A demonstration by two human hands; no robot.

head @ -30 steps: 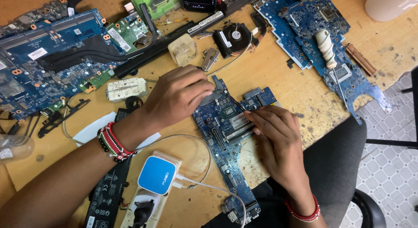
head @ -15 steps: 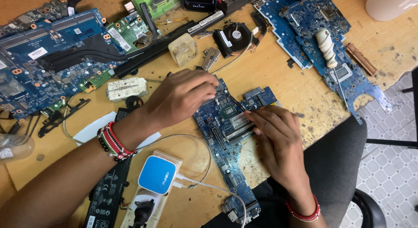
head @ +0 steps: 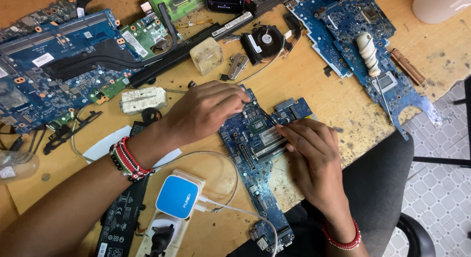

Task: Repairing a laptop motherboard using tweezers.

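A long blue circuit board (head: 255, 154) lies on the wooden bench (head: 324, 90) in front of me. My left hand (head: 203, 109), with a beaded wristband, rests curled over the board's upper left part, fingertips pinched near its chip. It seems to hold a thin dark tool that reaches towards the chip. My right hand (head: 314, 159), with a red wristband, lies on the board's right side, its fingertips pressing on the metal slots in the middle.
A large blue board (head: 54, 65) with a black heat pipe lies far left. Another blue board (head: 363, 36) lies far right, a fan (head: 265, 41) and a clear block (head: 206, 55) behind. A blue-and-white charger (head: 177, 195) and a black battery (head: 117, 217) sit near left.
Both hands stay on the board. My left hand's fingertips have shifted slightly; my right hand has hardly moved.
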